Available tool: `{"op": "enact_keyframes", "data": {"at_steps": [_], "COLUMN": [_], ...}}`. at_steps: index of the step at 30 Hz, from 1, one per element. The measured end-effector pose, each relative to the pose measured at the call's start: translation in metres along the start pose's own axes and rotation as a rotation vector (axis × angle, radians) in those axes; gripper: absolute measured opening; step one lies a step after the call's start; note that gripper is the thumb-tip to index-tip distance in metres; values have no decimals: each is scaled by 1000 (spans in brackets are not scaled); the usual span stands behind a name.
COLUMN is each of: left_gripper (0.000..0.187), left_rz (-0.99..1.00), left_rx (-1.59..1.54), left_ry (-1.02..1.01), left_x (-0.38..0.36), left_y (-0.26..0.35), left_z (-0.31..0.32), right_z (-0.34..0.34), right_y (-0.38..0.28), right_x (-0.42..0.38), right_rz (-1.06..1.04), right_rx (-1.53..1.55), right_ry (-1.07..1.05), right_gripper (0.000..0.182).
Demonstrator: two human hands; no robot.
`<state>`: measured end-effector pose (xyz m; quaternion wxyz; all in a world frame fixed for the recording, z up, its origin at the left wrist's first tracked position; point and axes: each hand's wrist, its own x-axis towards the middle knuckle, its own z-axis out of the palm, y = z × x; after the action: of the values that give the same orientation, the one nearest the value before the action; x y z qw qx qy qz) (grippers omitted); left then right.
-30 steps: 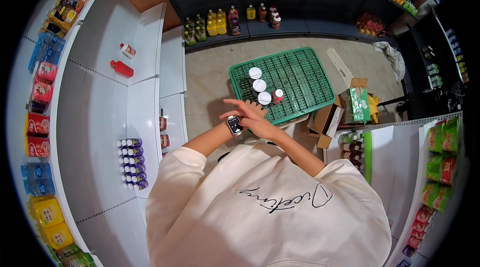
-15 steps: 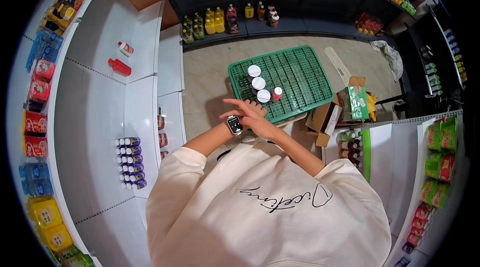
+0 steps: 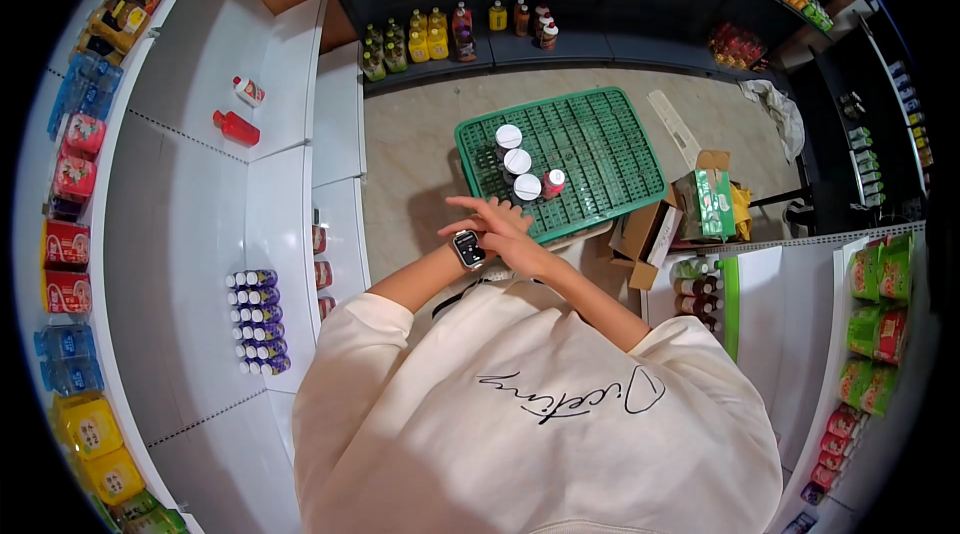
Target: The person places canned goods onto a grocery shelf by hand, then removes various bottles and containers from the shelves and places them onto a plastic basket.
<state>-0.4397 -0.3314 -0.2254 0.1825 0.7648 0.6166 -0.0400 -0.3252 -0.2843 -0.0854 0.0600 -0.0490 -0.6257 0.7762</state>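
My left hand (image 3: 514, 215) reaches forward with its fingers stretched out, partly covered by my right hand. A smartwatch (image 3: 468, 248) with a lit screen is on my left wrist. Crossing over that wrist, my right hand (image 3: 506, 242) has its fingers apart, close to the watch; contact with the screen cannot be made out. Just beyond the hands is a green slatted crate (image 3: 610, 164). On it stand three dark containers with white lids (image 3: 509, 137) (image 3: 517, 161) (image 3: 527, 186) and a red bottle (image 3: 553, 185) with a white cap.
White shelves (image 3: 180, 234) on the left hold purple bottles (image 3: 262, 329) and a lying red bottle (image 3: 236, 128). A dark shelf (image 3: 575, 49) with drinks runs across the back. Right of the crate are an open cardboard box (image 3: 643, 244) and a green box (image 3: 711, 204).
The camera view has shifted slightly, with the left shelves a little further left and the crate slightly higher. Both hands keep nearly the same pose.
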Motion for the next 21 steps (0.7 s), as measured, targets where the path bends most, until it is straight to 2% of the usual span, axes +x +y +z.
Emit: {"op": "enact_keyframes", "data": {"at_steps": [9,15,21], "left_gripper": [40,41,42], "left_rz": [11,16,14], "left_rx": [-6,-7,-8], "left_ry": [0,3,4], "left_x": [4,5,7], "left_y": [0,-3,-3], "left_z": [1,0,0], "right_z": [-2,-2,-4], "right_y": [5,1,10], "right_x": [2,3,6], "right_rz": [-51,26,-45], "right_rx": [25,110,65], "right_ry": [-2,11,-13], "right_gripper": [78,78,79]}}
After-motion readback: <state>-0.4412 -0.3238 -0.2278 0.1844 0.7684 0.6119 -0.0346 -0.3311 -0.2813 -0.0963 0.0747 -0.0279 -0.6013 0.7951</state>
